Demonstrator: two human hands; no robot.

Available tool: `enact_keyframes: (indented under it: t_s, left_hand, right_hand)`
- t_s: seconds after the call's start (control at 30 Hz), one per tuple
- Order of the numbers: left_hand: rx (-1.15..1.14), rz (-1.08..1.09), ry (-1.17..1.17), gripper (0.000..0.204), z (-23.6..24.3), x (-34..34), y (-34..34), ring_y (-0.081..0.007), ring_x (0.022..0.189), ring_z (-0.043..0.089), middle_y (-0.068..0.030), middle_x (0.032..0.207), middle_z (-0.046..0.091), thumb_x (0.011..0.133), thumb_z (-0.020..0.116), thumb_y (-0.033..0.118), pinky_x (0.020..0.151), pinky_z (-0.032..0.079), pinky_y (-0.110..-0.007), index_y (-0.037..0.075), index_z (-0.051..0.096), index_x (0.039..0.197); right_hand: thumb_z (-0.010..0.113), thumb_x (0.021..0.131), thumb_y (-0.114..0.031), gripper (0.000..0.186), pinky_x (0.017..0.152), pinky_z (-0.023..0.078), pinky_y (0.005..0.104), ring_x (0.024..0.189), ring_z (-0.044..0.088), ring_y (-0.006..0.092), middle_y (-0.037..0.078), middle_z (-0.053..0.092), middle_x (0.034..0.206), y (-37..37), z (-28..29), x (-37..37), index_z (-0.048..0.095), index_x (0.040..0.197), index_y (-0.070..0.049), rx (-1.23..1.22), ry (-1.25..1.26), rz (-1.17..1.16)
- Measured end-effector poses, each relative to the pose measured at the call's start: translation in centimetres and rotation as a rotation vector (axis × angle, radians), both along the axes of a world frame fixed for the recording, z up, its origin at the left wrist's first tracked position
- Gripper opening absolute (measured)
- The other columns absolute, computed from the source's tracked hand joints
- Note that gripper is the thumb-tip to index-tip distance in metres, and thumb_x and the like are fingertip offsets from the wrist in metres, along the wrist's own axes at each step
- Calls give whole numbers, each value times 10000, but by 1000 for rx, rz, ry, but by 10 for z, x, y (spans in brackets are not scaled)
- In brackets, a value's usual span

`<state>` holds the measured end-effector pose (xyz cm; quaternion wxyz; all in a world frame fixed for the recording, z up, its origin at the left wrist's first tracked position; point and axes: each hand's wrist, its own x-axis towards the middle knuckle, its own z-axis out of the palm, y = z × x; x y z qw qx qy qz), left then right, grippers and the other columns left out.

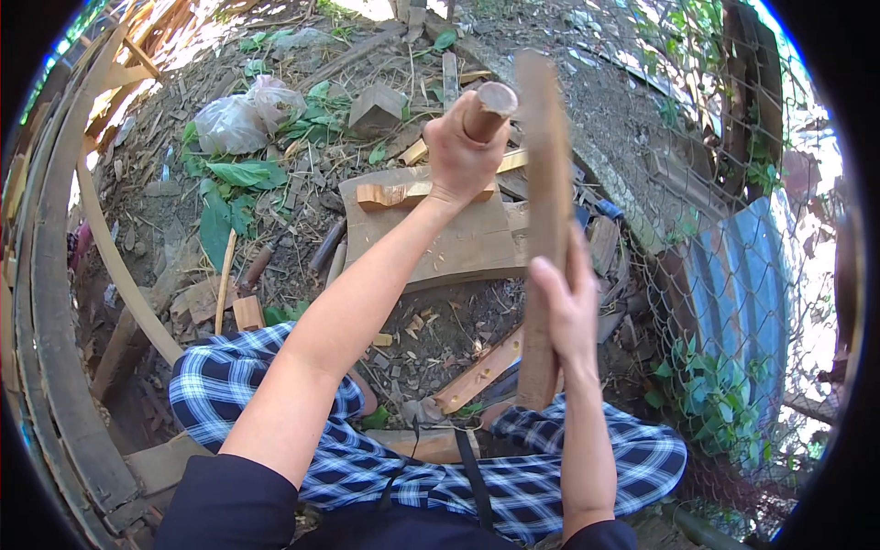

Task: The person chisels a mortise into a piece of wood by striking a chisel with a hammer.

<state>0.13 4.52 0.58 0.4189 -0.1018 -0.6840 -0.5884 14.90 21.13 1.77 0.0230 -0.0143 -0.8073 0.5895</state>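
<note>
Littered earth ground (133, 243) spreads out under scraps and leaves, bounded on the right by a chain-link fence (683, 174) with a corrugated metal sheet (747, 284) behind it. Before the person's checked trousers (225, 380) lies a broad wooden board (463, 252). To the board's right stands the long wooden bar (547, 197), near upright, its top blurred and its lower end by the right leg; the right hand (575, 312) pinches it between thumb and fingers. A translucent plastic bag (240, 121), crumpled, sits among leaves at upper left; its contents cannot be told. Above the board, the left hand (458, 160) wraps its fingers tightly round a round-ended wooden handle (495, 98), whose lower part is hidden. Beneath it, a small notched wood piece (394, 195) rests on the board.
</note>
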Motion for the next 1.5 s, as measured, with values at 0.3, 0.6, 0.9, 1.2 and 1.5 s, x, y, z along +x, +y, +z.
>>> enact_keyframes:
  t_s: [0.3,0.6,0.9,1.2,1.5]
  left_hand:
    - [-25,-108,-70,182,-5,1,2,-375,643,615,-168,717,611,787,763,79,583,492,-365,51,586,819]
    - [322,-113,-125,172,-10,-11,-47,-80,561,591,4,644,608,893,726,85,501,463,-263,72,596,780]
    - [1307,5,-263,284,-67,-10,-134,-180,507,512,-52,603,506,922,651,179,508,484,-380,79,410,811]
    - [866,-209,-414,271,-18,-13,-121,-117,476,450,6,618,468,901,694,204,477,387,-312,119,476,763]
    - [-904,-144,-1021,378,-37,5,-79,-334,723,737,-241,873,729,814,743,261,697,589,-415,-24,705,1059]
  right_hand:
    - [721,864,-269,796,1049,468,387,1271,589,280,218,589,1386,-8,109,10,380,1532,-4,436,66,84]
    - [683,900,-349,807,1123,391,377,1357,505,289,226,482,1505,6,7,-5,361,1544,16,-47,-149,47]
    - [689,874,-425,853,1038,481,479,1159,643,459,260,675,1251,-14,-72,-4,292,1594,-196,353,-139,150]
    - [693,885,-413,830,1025,492,470,1189,634,442,260,663,1276,-13,-82,-2,311,1585,-183,276,-112,119]
    - [698,889,-407,826,1059,472,444,1232,619,419,244,635,1336,-15,-81,-1,321,1583,-165,251,-151,126]
